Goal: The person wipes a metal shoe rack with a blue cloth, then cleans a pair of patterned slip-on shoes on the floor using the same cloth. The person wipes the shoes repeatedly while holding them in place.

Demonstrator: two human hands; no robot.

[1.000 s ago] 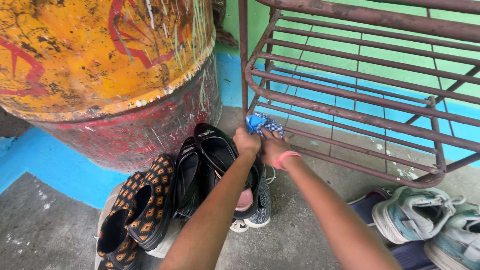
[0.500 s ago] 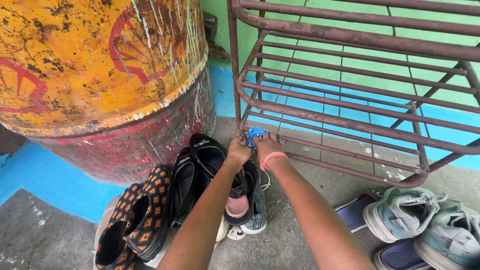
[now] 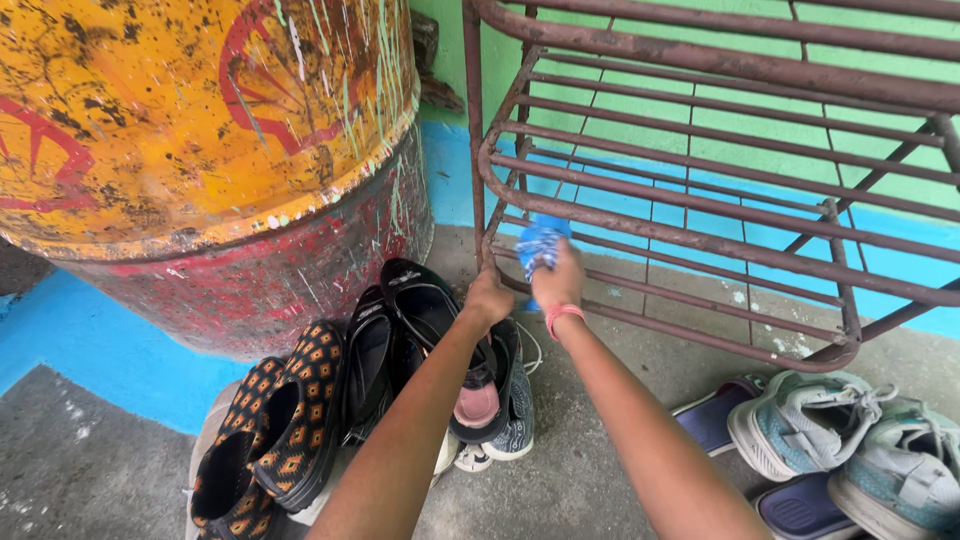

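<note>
right hand (image 3: 560, 283) clenched on blue cloth (image 3: 540, 243) | soft, light, bunch to grip | left hand (image 3: 489, 297) gripping rusty rack (image 3: 700, 235) lower rail, near-left corner

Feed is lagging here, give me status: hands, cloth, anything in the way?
Right hand grips blue cloth against rusty rack bar. Left hand at rack's corner post. Shoe pile directly beneath.

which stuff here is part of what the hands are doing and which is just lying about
In use:
right hand
blue cloth
rusty metal shoe rack
left hand

Lying about:
yellow and red drum
black shoes
patterned shoes
pale sneakers
</note>
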